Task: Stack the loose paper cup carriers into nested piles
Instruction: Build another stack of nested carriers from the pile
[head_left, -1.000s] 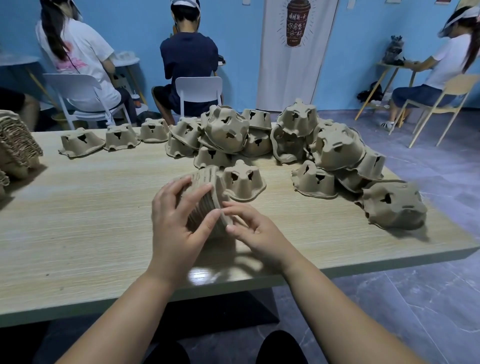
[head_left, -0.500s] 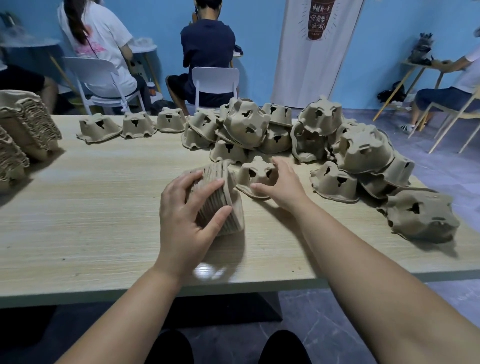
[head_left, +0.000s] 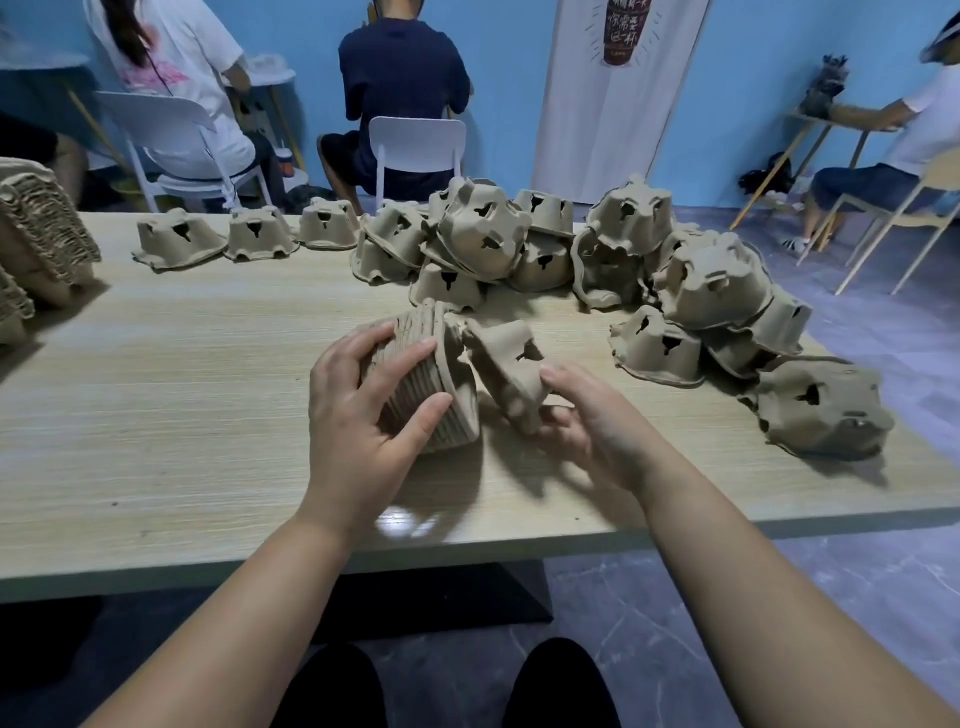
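Hands at table's (head_left: 156, 415) near edge: left hand (head_left: 363, 415) curls around tilted nested pile (head_left: 431, 384); right hand (head_left: 587, 415) pinches single carrier (head_left: 506, 369), tipped just beside pile's open end.

left grip (head_left: 358, 415) wrapped round a tilted pile (head_left: 431, 384) on the table (head_left: 182, 389) | right grip (head_left: 592, 421) pinching a loose carrier (head_left: 506, 364) just beside it | messy heap (head_left: 675, 280) behind | tall stacks (head_left: 41, 244) far left

Left hand (head_left: 363, 410): fingers, thumb curled round nested carrier pile (head_left: 439, 364). Right hand (head_left: 587, 421): pinching loose carrier (head_left: 506, 364) (forearms bare, extended forward).
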